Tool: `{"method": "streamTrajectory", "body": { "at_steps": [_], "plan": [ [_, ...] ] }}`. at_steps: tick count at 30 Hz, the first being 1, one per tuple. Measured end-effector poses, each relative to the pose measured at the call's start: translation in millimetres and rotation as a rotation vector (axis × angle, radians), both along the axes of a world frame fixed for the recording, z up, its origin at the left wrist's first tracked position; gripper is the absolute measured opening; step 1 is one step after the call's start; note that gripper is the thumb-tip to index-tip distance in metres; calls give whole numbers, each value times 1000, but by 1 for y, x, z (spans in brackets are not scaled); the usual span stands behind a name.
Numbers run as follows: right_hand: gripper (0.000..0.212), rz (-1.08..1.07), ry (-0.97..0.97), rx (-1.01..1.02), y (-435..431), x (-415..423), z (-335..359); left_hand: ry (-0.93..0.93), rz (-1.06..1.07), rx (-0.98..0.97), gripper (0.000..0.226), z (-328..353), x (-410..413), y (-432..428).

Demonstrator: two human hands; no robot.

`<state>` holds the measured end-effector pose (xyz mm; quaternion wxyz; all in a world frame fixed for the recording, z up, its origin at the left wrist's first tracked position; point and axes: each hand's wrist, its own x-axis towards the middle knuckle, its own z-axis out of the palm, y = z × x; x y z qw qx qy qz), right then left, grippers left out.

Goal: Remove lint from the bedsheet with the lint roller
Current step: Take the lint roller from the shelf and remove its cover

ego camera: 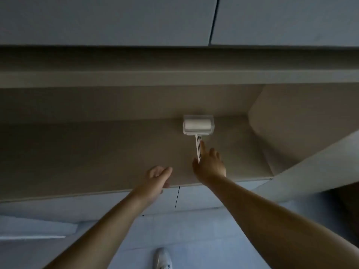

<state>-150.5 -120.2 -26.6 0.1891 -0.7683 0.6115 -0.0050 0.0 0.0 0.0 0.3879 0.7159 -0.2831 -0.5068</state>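
Observation:
A white lint roller [197,126] lies in a clear cover on a beige shelf [97,152] inside a recess, its slim white handle pointing toward me. My right hand [209,164] is stretched over the handle's near end, fingers extended, index finger alongside the handle; no closed grip shows. My left hand [158,177] hovers at the shelf's front edge, fingers relaxed and holding nothing. No bedsheet is in view.
Grey cabinet doors [116,20] hang above the recess and grey fronts [198,199] sit below the shelf. An angled panel [303,133] closes the recess on the right. A white shoe [163,259] stands on the pale floor.

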Motion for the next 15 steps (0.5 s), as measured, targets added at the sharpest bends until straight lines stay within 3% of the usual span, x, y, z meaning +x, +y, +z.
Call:
{"method": "streamTrajectory", "body": {
  "at_steps": [6,15],
  "plan": [
    [75,-3,72,-55,-28,18,-18,87,21,61,17,-14,10,-18],
    [74,78,-13,26,-31,-23,6,190,94,58,17,-5,-10,-49]
  ]
}}
